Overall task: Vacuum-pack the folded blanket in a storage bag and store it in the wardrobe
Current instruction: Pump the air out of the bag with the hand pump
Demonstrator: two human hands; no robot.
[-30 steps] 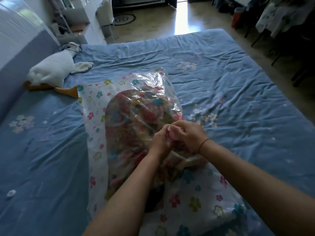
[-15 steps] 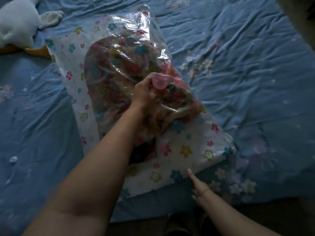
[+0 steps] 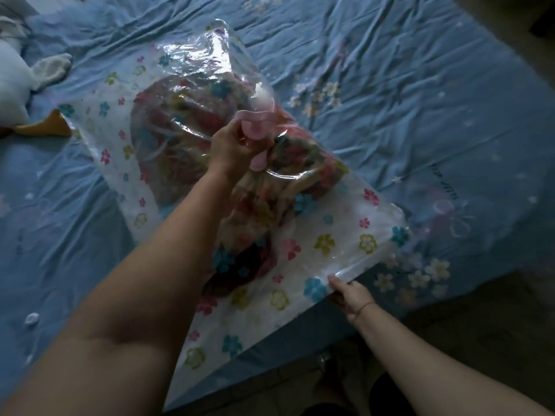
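The right hand [image 3: 350,294] has left the pink valve [image 3: 255,124] and now pinches the storage bag [image 3: 324,244] at the bed's [image 3: 420,115] near edge; the left hand [image 3: 231,145] stays clenched on the valve; lifting probably comes next.

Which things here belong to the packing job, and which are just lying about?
Job:
storage bag
folded blanket inside it
pink valve, gripped by left hand
right hand, pinching the bag's near edge

Lying about:
white plush toy
bed sheet
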